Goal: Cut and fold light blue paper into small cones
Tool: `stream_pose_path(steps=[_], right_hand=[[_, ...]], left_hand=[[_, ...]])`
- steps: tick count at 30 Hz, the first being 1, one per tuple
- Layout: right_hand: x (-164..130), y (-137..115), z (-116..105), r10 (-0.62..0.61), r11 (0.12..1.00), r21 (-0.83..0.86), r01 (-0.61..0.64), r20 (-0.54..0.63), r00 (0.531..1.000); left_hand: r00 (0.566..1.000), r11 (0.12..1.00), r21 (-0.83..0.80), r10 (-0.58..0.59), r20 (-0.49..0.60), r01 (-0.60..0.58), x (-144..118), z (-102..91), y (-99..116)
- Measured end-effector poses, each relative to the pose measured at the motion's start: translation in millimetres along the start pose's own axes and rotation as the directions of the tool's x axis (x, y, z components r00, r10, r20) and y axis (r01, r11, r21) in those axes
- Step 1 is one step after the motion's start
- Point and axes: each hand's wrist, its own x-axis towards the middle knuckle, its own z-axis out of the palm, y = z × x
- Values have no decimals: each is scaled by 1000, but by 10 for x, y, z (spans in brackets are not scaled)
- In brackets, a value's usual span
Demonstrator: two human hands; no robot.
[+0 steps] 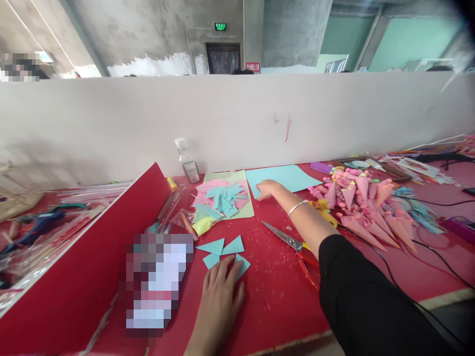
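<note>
My left hand (221, 289) lies flat on the red table, fingers apart. Its fingertips touch the lower pieces of a small group of light-blue paper triangles (211, 246). Farther forward, my right hand (267, 189) has its fingers bent at the near left edge of a large light-blue paper sheet (287, 177), closed on that edge. A bracelet is on the right wrist. Scissors (285, 237) with red and yellow handles lie partly open below the right forearm, which hides part of the handles. Left of the sheet, blue and pink paper cuttings (224, 198) are heaped on a pale-yellow sheet (243, 212).
Pink cone-shaped pieces (365, 193) are piled at right beside a yellow glue gun (326, 211), with black cords (386, 264). A clear bottle (188, 163) stands by the white partition (230, 118). A red board (92, 237) rises at left, beside a pixelated object (159, 287).
</note>
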Motion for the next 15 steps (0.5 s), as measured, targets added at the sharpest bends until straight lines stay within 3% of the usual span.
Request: stream_pose_path(steps=[5, 15], right_hand=[[30, -36, 17, 22, 1000, -4, -22, -13, 1000], [132, -197, -30, 81, 996, 25, -84, 107, 991]], left_hand=[[1000, 1000, 2, 1, -2, -1, 11, 23, -23], [1000, 1000, -14, 2, 0, -2, 3, 18, -26]])
